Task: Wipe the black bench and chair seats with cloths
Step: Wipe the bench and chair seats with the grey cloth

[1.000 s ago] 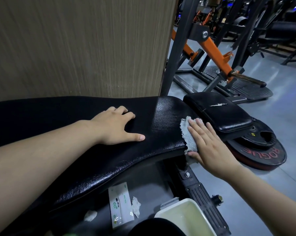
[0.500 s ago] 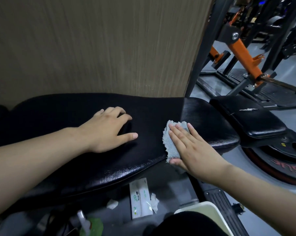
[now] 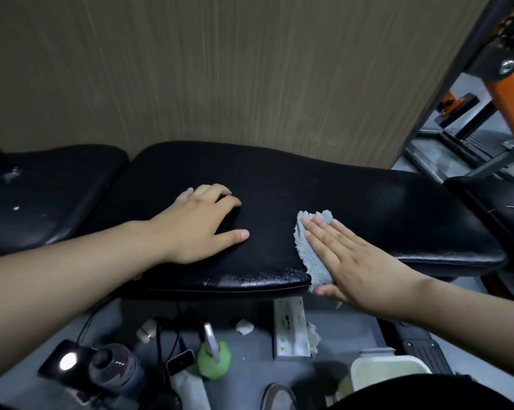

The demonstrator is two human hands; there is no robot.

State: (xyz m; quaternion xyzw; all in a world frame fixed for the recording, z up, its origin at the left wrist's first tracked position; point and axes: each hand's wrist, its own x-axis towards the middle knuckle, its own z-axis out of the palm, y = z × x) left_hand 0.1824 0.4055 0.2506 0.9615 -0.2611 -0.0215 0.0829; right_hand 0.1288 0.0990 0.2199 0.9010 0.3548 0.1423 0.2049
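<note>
Flat-fingered right hand pressed grey cloth onto black bench, lower centre-right of frame; left hand braced flat, holding nothing. Cloth had shifted leftward from bench's right end: wiping under way, left portion judged outstanding.

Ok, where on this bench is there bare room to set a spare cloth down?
The bench is bare between the left hand and the cloth under the right hand, and at its right end. The floor below is crowded: bottle, green sprayer, wipes pack.

Dim light, soft sheen on the black bench, overall blur (worst at the bottom), bowed corners
</note>
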